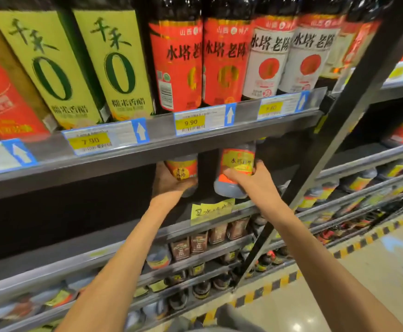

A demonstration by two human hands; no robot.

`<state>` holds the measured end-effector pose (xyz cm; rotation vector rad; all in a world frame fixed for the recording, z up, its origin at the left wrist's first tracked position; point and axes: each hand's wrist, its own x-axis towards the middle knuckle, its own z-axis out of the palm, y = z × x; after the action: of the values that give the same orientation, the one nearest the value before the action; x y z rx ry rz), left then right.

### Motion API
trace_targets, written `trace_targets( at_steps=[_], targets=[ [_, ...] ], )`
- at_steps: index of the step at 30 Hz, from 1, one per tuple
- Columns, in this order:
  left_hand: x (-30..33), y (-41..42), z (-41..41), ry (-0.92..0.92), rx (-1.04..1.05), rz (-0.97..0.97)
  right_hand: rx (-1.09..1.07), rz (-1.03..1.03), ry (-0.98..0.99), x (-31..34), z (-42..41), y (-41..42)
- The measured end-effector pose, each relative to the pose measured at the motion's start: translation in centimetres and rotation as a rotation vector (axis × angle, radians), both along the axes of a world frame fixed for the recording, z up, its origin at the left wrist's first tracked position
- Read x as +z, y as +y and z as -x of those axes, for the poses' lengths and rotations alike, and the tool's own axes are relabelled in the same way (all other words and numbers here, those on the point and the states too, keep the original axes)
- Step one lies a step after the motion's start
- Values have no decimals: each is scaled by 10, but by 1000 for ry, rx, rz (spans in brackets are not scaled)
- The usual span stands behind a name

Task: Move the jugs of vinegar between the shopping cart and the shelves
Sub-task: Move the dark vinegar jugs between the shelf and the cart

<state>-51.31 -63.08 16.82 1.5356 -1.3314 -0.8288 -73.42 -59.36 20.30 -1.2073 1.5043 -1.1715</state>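
Observation:
Two dark vinegar jugs with orange and yellow labels are held at the mouth of the dark second shelf. My left hand (169, 180) grips the left jug (183, 170) from its left side and below. My right hand (248, 179) grips the right jug (236, 168) round its lower part, the jug tilted with its base towards me. The tops of both jugs are hidden behind the shelf rail (147, 144) above. No shopping cart is in view.
The top shelf holds tall vinegar bottles with yellow-green labels (121, 68), red labels (179, 65) and white labels (267, 61), with price tags below. A black upright post (334, 133) slants at the right. Lower shelves carry several small bottles (198, 243). Hazard tape (354, 245) lines the floor.

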Motion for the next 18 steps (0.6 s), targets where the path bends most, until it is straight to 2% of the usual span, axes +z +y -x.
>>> trace_targets(
  at_steps=[10, 14, 18],
  targets=[
    [-36, -35, 35, -84, 122, 107, 23, 141, 60, -30, 12, -61],
    [-43, -41, 35, -94, 87, 88, 40, 107, 77, -43, 4, -78],
    [-53, -43, 19, -210, 1, -30, 51, 120, 116, -53, -2, -93]
  ],
)
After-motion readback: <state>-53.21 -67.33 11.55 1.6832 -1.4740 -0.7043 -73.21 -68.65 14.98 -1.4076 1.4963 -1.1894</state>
